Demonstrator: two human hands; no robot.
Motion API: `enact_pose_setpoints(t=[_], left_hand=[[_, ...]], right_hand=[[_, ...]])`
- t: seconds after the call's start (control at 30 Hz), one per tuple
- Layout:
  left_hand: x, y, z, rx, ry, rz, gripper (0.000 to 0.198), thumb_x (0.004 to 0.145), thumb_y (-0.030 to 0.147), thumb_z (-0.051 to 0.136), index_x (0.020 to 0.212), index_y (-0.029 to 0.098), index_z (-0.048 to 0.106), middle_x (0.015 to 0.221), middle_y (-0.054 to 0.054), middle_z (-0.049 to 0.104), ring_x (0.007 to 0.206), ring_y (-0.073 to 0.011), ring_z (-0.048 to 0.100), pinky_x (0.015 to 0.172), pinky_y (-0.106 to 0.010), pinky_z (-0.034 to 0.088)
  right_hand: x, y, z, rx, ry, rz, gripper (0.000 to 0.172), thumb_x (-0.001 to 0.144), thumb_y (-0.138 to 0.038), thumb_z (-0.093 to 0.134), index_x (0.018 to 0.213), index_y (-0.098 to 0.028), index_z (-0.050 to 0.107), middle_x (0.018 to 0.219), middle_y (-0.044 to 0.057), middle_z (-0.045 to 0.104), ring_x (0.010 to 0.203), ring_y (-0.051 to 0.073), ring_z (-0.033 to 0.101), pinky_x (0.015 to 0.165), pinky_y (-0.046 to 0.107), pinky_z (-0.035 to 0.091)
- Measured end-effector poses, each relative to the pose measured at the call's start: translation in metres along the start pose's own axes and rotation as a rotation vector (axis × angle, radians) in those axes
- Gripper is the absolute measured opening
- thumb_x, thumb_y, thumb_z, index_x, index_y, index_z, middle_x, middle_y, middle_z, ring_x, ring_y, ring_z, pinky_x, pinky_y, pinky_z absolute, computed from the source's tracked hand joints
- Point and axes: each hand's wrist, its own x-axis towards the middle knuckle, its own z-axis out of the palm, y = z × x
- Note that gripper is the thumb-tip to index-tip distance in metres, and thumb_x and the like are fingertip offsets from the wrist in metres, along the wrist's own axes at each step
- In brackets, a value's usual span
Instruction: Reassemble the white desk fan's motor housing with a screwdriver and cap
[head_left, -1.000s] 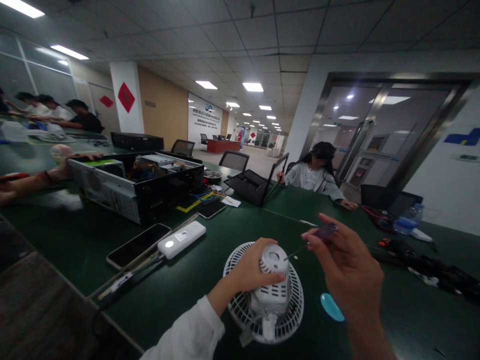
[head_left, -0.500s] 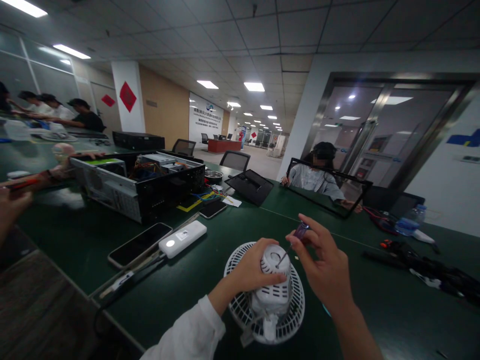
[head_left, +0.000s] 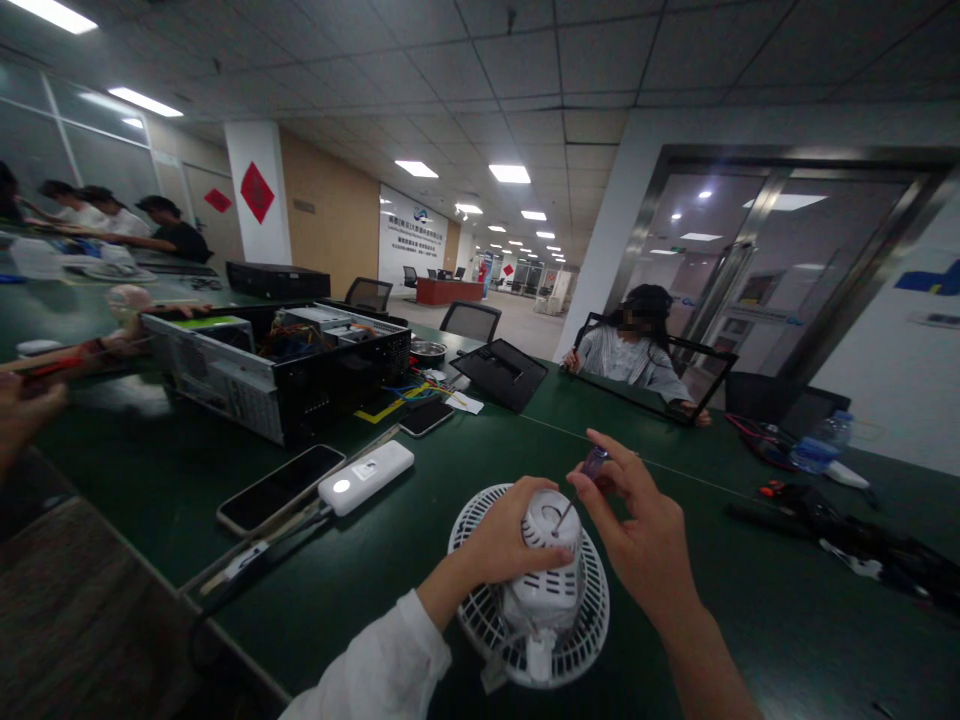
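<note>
A small white fan (head_left: 546, 588) lies grille-down on the green table, its slotted motor housing facing up. My left hand (head_left: 504, 535) is wrapped round the housing from the left, thumb across the front and fingers over the far side. Between the thumb and fingers of my right hand (head_left: 637, 515) is a screwdriver with a purple translucent handle (head_left: 595, 462). Its thin shaft slants down to the left, and the tip reaches the recess in the top of the housing. Whether it sits in a screw I cannot tell.
Left of the fan lie a white power bank (head_left: 367, 477) with a cable and a dark phone (head_left: 282, 489). Beyond stands an open computer case (head_left: 330, 375), with another person's hands beside it. Across the table a person holds a black frame (head_left: 637, 400). Black gear (head_left: 847, 540) lies right.
My right hand and the screwdriver handle have shifted slightly left, and the shaft stands a little steeper. My left hand and the fan stay put. The black frame across the table has tilted.
</note>
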Motion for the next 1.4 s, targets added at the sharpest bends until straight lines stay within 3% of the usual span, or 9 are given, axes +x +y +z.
enact_pose_setpoints(t=[0.3, 0.43, 0.7, 0.9, 1.1, 1.27, 1.4], left_hand=[[0.000, 0.002, -0.001, -0.012, 0.004, 0.006, 0.066, 0.062, 0.034, 0.075, 0.119, 0.018, 0.044, 0.117, -0.008, 0.053, 0.108, -0.0237, 0.050, 0.095, -0.035, 0.038], [0.000, 0.001, 0.000, -0.005, -0.004, 0.007, 0.066, 0.064, 0.037, 0.074, 0.119, 0.019, 0.044, 0.118, -0.007, 0.052, 0.108, -0.0240, 0.050, 0.094, -0.035, 0.038], [0.000, 0.001, -0.001, -0.009, 0.003, 0.028, 0.062, 0.065, 0.039, 0.072, 0.118, 0.020, 0.045, 0.115, -0.007, 0.053, 0.105, -0.0241, 0.051, 0.092, -0.036, 0.039], [0.001, 0.000, 0.000, 0.003, 0.004, 0.045, 0.062, 0.066, 0.041, 0.071, 0.118, 0.019, 0.045, 0.115, -0.008, 0.053, 0.105, -0.0241, 0.051, 0.092, -0.036, 0.039], [0.001, 0.001, 0.000, -0.004, -0.003, 0.016, 0.064, 0.065, 0.040, 0.072, 0.119, 0.020, 0.044, 0.117, -0.008, 0.052, 0.107, -0.0241, 0.050, 0.094, -0.037, 0.038], [0.001, 0.003, -0.002, 0.006, 0.000, 0.004, 0.063, 0.063, 0.040, 0.073, 0.116, 0.020, 0.046, 0.115, -0.008, 0.053, 0.105, -0.0244, 0.051, 0.094, -0.037, 0.039], [0.001, 0.003, -0.002, 0.010, -0.005, 0.003, 0.063, 0.064, 0.041, 0.072, 0.117, 0.020, 0.046, 0.117, -0.008, 0.053, 0.106, -0.0247, 0.051, 0.094, -0.037, 0.039]], right_hand=[[0.000, 0.000, 0.000, -0.035, -0.021, 0.005, 0.044, 0.085, -0.030, 0.049, 0.127, -0.018, 0.045, 0.081, 0.002, 0.068, 0.065, 0.013, 0.064, 0.059, 0.023, 0.052], [0.000, -0.002, -0.002, -0.039, -0.022, -0.035, 0.037, 0.085, -0.027, 0.048, 0.122, -0.021, 0.049, 0.087, 0.003, 0.069, 0.071, 0.014, 0.066, 0.061, 0.023, 0.053], [0.001, -0.009, -0.010, -0.044, -0.025, -0.141, 0.038, 0.088, -0.023, 0.041, 0.125, -0.024, 0.049, 0.097, 0.005, 0.067, 0.089, 0.017, 0.064, 0.076, 0.031, 0.053], [0.005, -0.014, -0.006, -0.123, 0.034, -0.173, 0.023, 0.084, -0.025, 0.051, 0.104, -0.019, 0.060, 0.079, 0.004, 0.064, 0.066, 0.015, 0.059, 0.060, 0.027, 0.051], [0.013, -0.017, -0.008, -0.148, 0.014, -0.065, 0.028, 0.088, -0.027, 0.042, 0.110, -0.020, 0.058, 0.094, 0.006, 0.067, 0.081, 0.017, 0.063, 0.071, 0.031, 0.052], [0.018, -0.013, -0.006, -0.261, 0.097, -0.059, 0.028, 0.086, -0.037, 0.047, 0.090, -0.016, 0.064, 0.074, 0.006, 0.065, 0.064, 0.018, 0.061, 0.061, 0.033, 0.050], [0.018, -0.011, -0.007, -0.237, 0.039, -0.047, 0.032, 0.088, -0.032, 0.041, 0.106, -0.014, 0.061, 0.088, 0.009, 0.067, 0.072, 0.019, 0.062, 0.058, 0.030, 0.050]])
